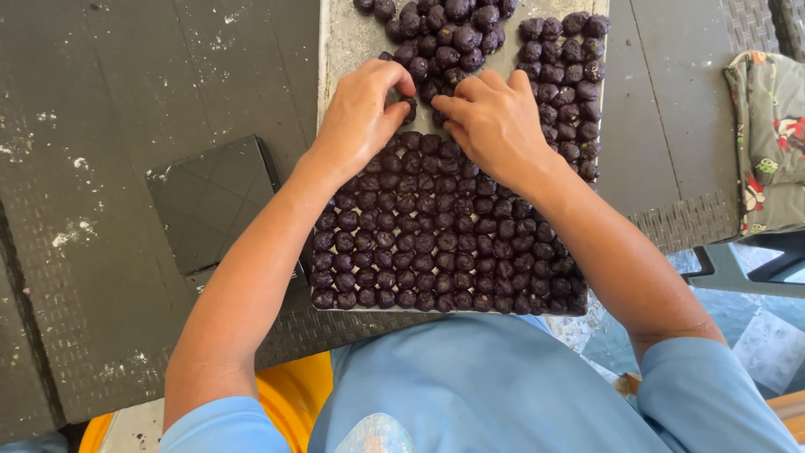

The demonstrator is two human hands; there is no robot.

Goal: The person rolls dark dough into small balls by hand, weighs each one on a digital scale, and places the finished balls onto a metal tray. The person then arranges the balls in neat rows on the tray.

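A metal tray (344, 38) lies on a dark table and carries several rows of small dark purple balls (436, 243), packed tight in its near half. A loose heap of the same balls (444, 33) sits at the far end, and a column of them (574, 92) runs along the right side. My left hand (360, 113) rests at the far edge of the packed rows, its fingertips pinching one ball (409, 107). My right hand (495, 122) lies just beside it, fingers curled down onto the balls; whether it holds one is hidden.
A flat black square object (214, 201) lies left of the tray on the dark table (109, 109). A patterned cloth (771, 143) sits at the right edge. A yellow container (289, 394) shows below the table by my lap.
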